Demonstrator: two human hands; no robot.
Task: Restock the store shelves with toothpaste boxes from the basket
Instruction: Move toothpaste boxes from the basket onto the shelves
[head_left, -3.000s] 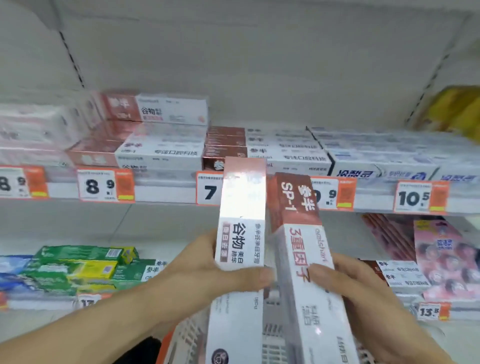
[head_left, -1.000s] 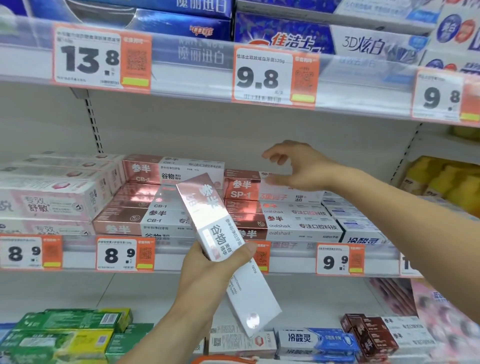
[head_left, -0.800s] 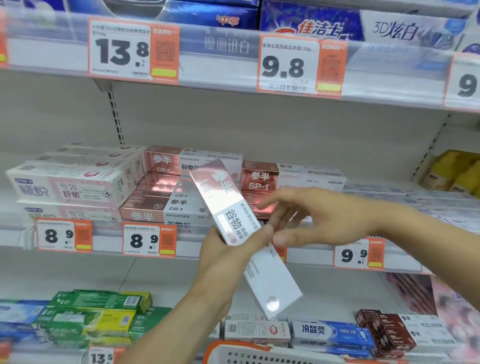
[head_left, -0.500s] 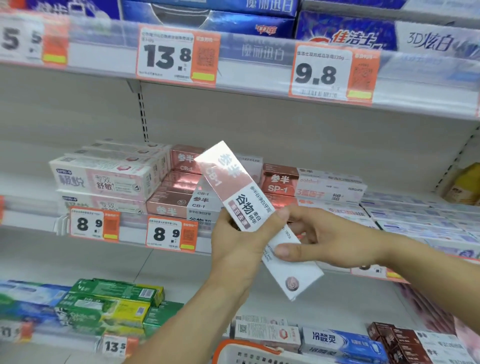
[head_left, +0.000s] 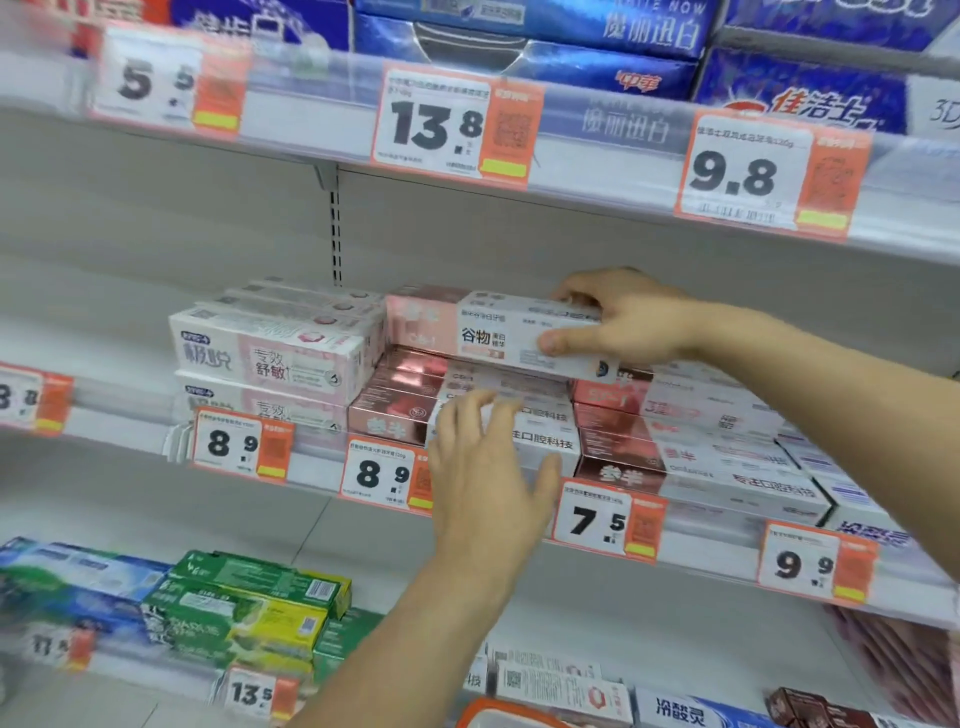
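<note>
Grip: right hand (head_left: 618, 325) pinches box (head_left: 498, 332); left hand (head_left: 488, 467) spread, empty.
Tip: seat box flat on stack (head_left: 415, 395), square.

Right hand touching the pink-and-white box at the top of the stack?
Touching. The head view shows the right hand gripping the pink-and-white box, thumb on its front face, fingers curled over its top edge.

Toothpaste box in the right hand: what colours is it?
Pink at its left end, white elsewhere with dark print: the toothpaste box, head view, gripped by the right hand.
</note>
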